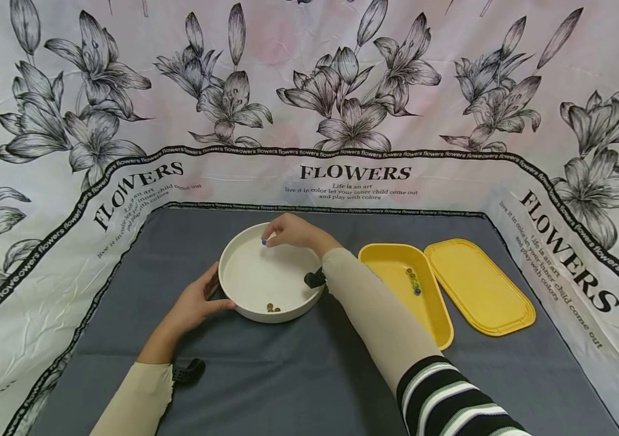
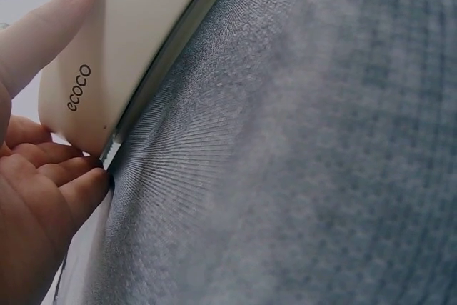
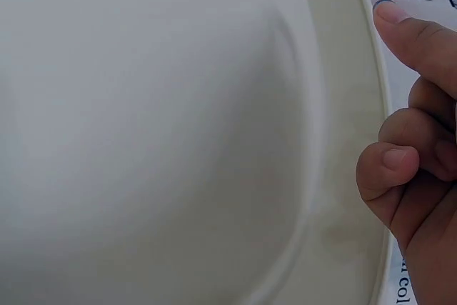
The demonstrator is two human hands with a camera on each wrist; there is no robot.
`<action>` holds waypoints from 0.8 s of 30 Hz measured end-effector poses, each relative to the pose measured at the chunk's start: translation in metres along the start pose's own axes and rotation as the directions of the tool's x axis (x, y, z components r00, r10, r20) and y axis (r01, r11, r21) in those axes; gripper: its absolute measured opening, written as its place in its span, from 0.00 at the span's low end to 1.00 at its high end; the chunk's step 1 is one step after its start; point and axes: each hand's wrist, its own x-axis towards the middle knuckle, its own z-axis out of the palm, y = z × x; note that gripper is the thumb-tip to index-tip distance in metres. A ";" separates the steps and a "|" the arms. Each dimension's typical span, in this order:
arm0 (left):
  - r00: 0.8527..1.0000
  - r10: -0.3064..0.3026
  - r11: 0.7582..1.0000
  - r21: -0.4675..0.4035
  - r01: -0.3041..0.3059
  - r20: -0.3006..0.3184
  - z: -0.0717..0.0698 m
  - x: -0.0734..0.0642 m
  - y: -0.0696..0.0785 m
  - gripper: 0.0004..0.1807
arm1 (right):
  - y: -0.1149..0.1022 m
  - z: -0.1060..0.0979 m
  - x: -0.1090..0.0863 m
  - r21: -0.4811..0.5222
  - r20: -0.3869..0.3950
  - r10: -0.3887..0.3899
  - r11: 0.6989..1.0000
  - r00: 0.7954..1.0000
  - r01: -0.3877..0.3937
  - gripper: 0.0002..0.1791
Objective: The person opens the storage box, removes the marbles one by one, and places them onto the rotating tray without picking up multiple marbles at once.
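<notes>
A round white dish [image 1: 246, 272] with a raised wall lies on the grey cloth. My left hand [image 1: 194, 304] grips its left side, thumb on the wall and fingertips tucked at the bottom edge, beside the "ecoco" print [image 2: 78, 88] in the left wrist view. Over the dish's far part, my right hand [image 1: 297, 233] pinches a small blue bead [image 1: 264, 242] between thumb and finger. That bead is hidden in the right wrist view, where the other fingers [image 3: 389, 169] curl in. Several small brown beads [image 1: 271, 307] lie inside the dish near its front wall.
Right of the dish stands a yellow box [image 1: 391, 260] holding a line of green, yellow, blue and brown beads [image 1: 413, 282]; my right forearm crosses its near left part. The yellow lid [image 1: 481, 287] lies to its right. A flower-printed sheet [image 1: 353, 181] borders the grey cloth.
</notes>
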 end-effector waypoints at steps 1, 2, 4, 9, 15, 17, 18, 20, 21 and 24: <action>1.000 0.002 1.000 0.001 -0.002 -0.004 0.000 0.000 0.000 0.62 | 0.000 0.001 0.000 -0.001 -0.007 -0.005 1.000 1.000 0.005 0.09; 1.000 0.000 1.000 0.002 0.000 -0.008 0.000 0.000 0.000 0.62 | 0.001 0.001 0.000 0.002 -0.011 -0.006 1.000 1.000 0.006 0.09; 1.000 -0.001 1.000 0.013 0.002 -0.015 0.000 0.001 0.001 0.62 | 0.001 0.002 -0.001 0.003 -0.013 -0.004 1.000 1.000 0.004 0.09; 1.000 -0.004 1.000 0.026 0.004 -0.014 0.001 0.001 0.002 0.63 | 0.002 0.003 -0.002 -0.012 0.001 0.013 1.000 1.000 -0.013 0.12; 1.000 -0.001 1.000 0.013 0.002 -0.010 0.003 0.002 0.001 0.63 | 0.000 0.001 -0.006 -0.031 0.004 0.001 1.000 1.000 -0.001 0.14; 1.000 0.000 1.000 0.020 0.001 -0.014 0.003 0.002 0.000 0.62 | -0.001 -0.001 -0.008 -0.042 0.009 -0.012 0.999 1.000 0.012 0.14; 1.000 0.000 1.000 0.022 0.000 -0.014 0.003 0.002 0.000 0.63 | -0.002 -0.003 -0.009 -0.045 0.012 -0.019 0.999 1.000 0.019 0.15; 1.000 0.001 1.000 0.024 0.000 -0.016 0.002 0.002 0.000 0.62 | -0.004 -0.006 -0.012 -0.060 0.018 -0.029 0.998 0.999 0.030 0.15; 1.000 -0.001 1.000 0.028 0.001 -0.018 0.002 0.002 0.000 0.62 | -0.005 -0.008 -0.014 -0.065 0.020 -0.036 0.997 0.999 0.037 0.16; 1.000 -0.004 1.000 0.026 0.005 -0.018 0.002 0.002 -0.001 0.63 | -0.009 -0.013 -0.021 -0.069 0.022 -0.045 0.997 0.999 0.046 0.16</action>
